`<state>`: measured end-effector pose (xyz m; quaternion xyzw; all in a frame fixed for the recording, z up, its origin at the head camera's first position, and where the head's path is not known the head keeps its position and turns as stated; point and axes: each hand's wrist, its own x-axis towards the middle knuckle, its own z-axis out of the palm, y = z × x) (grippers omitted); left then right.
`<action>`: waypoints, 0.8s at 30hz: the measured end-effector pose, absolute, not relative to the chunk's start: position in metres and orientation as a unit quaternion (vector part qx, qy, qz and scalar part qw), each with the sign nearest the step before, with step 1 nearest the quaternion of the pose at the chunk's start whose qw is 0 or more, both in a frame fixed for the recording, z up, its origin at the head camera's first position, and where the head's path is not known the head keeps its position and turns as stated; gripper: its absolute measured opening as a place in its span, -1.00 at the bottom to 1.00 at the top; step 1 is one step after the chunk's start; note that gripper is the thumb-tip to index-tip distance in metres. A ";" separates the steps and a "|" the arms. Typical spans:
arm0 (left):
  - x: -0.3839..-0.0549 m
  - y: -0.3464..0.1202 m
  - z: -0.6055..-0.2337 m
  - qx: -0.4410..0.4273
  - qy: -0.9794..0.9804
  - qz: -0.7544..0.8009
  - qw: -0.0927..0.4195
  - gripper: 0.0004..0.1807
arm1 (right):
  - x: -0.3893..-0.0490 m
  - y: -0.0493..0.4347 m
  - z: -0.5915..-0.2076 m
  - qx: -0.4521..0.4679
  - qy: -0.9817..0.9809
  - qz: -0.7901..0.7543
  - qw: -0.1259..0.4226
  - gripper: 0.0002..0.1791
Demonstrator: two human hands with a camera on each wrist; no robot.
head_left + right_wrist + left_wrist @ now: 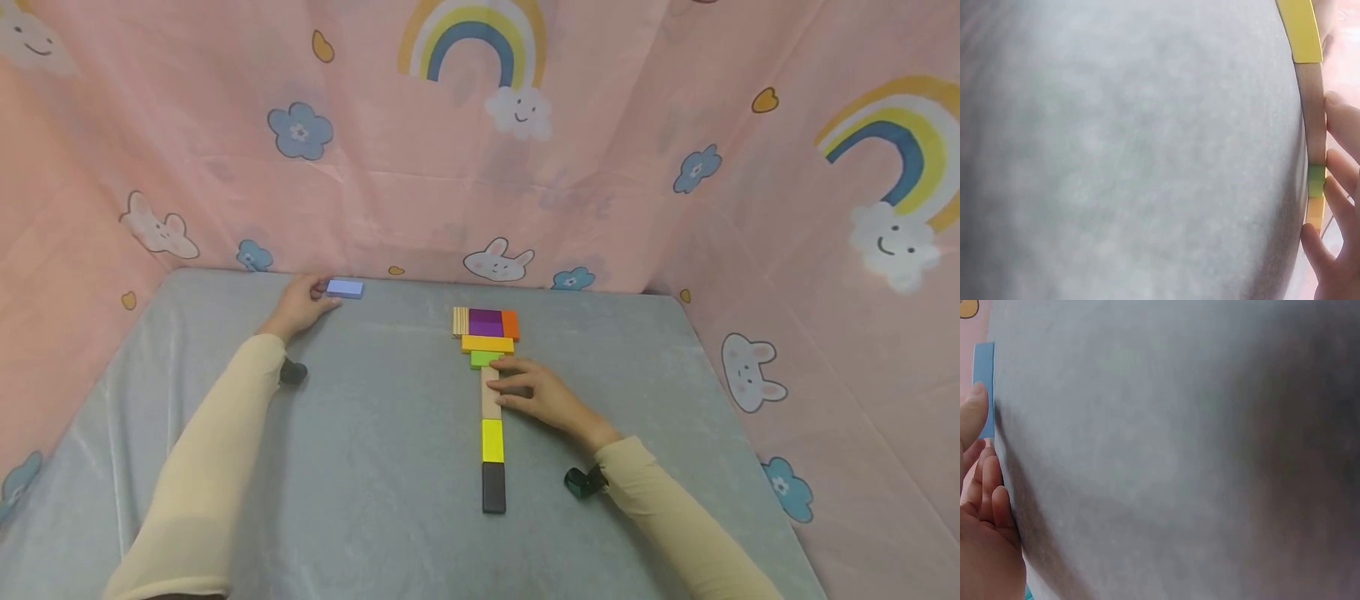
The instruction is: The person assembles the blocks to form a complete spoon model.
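Observation:
At the far left of the table, my left hand (298,307) holds one end of a light blue block (345,288) between thumb and fingers. The left wrist view shows the thumb against the face of that blue block (984,362). My right hand (551,400) rests its extended fingers along a plain wooden block (490,396) in a row of blocks. Above that one lies a green block (483,359); below it come a yellow block (492,441) and a black block (493,487). In the right wrist view the fingertips touch or nearly touch the row's side.
Across the top of the row lie an orange-yellow block (487,343), purple blocks (485,322), an orange block (510,326) and a striped wooden piece (461,322). Grey cloth covers the table (375,467). A pink printed curtain (585,192) hangs behind and at both sides.

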<state>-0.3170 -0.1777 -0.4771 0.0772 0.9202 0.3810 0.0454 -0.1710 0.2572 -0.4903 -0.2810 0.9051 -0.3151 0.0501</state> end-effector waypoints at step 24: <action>-0.315 -0.178 -0.478 0.083 0.921 0.381 -0.010 -0.59 | -0.171 0.258 -0.490 -0.288 0.905 -0.310 0.042 -0.63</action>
